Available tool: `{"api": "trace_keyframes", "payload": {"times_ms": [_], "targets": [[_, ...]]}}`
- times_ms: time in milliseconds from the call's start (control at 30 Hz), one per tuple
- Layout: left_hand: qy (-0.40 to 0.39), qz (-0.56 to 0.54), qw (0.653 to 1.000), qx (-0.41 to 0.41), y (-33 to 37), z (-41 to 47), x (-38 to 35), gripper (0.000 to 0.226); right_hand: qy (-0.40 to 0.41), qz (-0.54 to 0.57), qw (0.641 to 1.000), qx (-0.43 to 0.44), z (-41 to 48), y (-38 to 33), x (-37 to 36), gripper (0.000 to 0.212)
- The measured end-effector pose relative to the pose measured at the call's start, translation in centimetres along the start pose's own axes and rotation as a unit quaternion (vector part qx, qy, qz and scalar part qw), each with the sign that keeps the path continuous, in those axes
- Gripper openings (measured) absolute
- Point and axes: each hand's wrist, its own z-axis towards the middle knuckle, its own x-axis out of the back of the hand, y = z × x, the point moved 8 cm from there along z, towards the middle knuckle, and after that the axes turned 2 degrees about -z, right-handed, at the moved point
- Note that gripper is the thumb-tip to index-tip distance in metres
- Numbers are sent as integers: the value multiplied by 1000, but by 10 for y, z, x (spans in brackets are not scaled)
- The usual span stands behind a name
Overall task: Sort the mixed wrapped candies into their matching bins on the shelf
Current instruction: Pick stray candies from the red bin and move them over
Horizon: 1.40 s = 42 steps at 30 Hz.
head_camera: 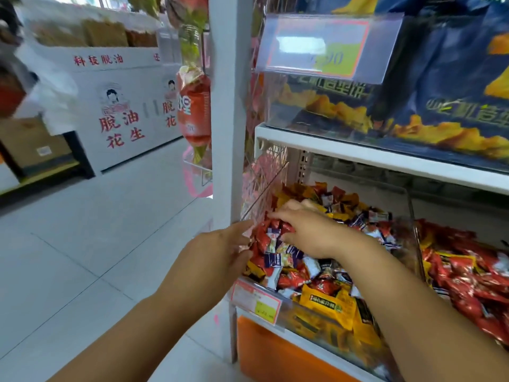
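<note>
Head view: the right hand [311,230] reaches into the clear bin [292,299] under the white shelf [358,154]. Its fingers bend down over red wrappers at the left of the mixed candies [325,282]. I cannot tell whether its grip has clamped on one, because wrappers hide what lies under the palm. The left hand [217,252] has its grip apart, with straight fingers against the bin's left wall. The next bin to the right holds red candies [468,279]. The risk, as I judge it: the pile is heaped near the low front rim. A raking pull could spill pieces to the floor [96,244] or lift two kinds together.
</note>
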Motion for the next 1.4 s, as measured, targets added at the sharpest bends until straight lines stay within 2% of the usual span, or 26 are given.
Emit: {"api": "trace_keyframes", "payload": {"times_ms": [167, 333, 567, 700, 800, 967, 1133, 1300, 1400], "targets": [[2, -82, 996, 23, 3, 0, -5, 58, -46, -4, 999, -17, -11, 11, -2, 44], [-51, -64, 997, -6, 24, 8, -25, 72, 21, -7, 1000, -1, -33, 12, 19, 32], [-99, -119, 987, 37, 22, 41, -46, 58, 123, 91, 987, -41, -82, 44, 51, 26], [-163, -169, 970, 58, 17, 45, -61, 65, 135, 146, 978, -58, -118, 57, 45, 24], [-195, -173, 965, 41, 15, 45, -68, 58, 155, 146, 975, -60, -140, 62, 41, 24], [-184, -187, 963, 54, 16, 45, -72, 41, 193, 119, 972, -57, -154, 61, 40, 28], [-155, -163, 974, 12, 23, 50, -77, 40, 203, 133, 967, -74, -151, 64, 40, 30], [-109, -157, 982, 1, 18, 56, -76, 17, 203, 150, 964, -86, -144, 65, 38, 32], [-104, -180, 978, 4, 17, 55, -76, 18, 216, 158, 959, -92, -145, 69, 40, 33]]}}
